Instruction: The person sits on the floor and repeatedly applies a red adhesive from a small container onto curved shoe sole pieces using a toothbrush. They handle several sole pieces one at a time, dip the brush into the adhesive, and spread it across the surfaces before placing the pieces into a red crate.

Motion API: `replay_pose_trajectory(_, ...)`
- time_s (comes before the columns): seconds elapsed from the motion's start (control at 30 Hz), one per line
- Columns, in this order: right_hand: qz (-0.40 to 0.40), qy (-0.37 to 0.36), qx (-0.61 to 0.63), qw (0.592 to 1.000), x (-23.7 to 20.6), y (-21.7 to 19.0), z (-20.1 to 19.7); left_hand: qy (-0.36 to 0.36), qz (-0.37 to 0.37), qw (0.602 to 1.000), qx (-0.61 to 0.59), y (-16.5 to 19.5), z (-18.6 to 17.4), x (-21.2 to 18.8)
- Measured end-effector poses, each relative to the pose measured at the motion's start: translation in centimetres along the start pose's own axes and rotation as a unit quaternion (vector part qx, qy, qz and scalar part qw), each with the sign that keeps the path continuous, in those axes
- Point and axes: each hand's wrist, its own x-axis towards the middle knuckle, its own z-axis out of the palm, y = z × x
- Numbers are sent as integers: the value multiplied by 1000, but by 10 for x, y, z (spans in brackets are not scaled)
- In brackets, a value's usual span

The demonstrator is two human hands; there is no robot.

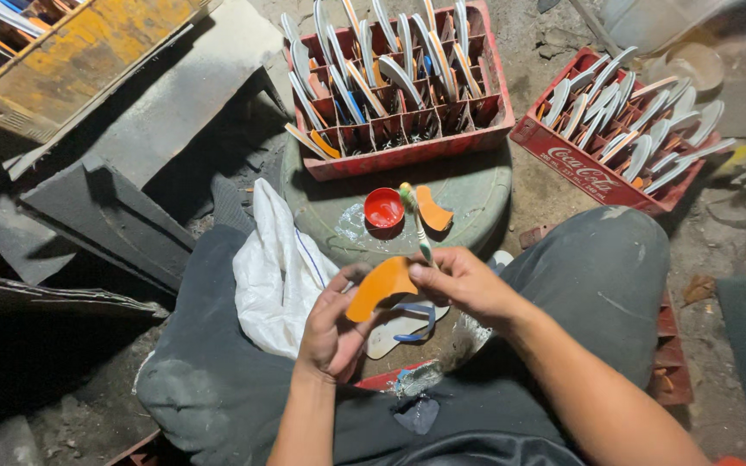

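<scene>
On the far left, a wooden box [71, 60] is sitting on grey slabs [157, 112]. A white bag [278, 267] is lying over the person's left knee. The left hand [331, 332] is gripping the lower end of an orange sole [380, 285], with the fingers [347, 280] curling round its edge. The sole is being held up over the lap, between both hands. Under it, a pale sandal [403, 324] with blue straps is lying low between the knees. The right hand [464, 283] is pinching a thin brush [418, 226], its fingers closing tight on the handle, and the brush seems to be touching the sole, though that spot is hard to see. Just past the hands, a round green surface [477, 194] is holding a small red cup [384, 208], another orange sole [433, 210] and a red crate [403, 82] full of soles standing on edge. Farther right, a second red crate [619, 129] is sitting on the dirt floor.
</scene>
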Motion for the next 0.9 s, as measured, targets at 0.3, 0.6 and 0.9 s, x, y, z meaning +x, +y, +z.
replay_pose_trajectory(0.3,-69,48,-243,966,4,-30,-11,17,-63,996,66,-11,-28,6)
replay_pose_trajectory(0.6,-274,142,-444,841,-12,-36,28,92,31,995,35,-9,-26,14)
replay_pose_trajectory(0.9,-259,239,-452,820,-8,-41,16,76,58,994,57,-13,-24,11)
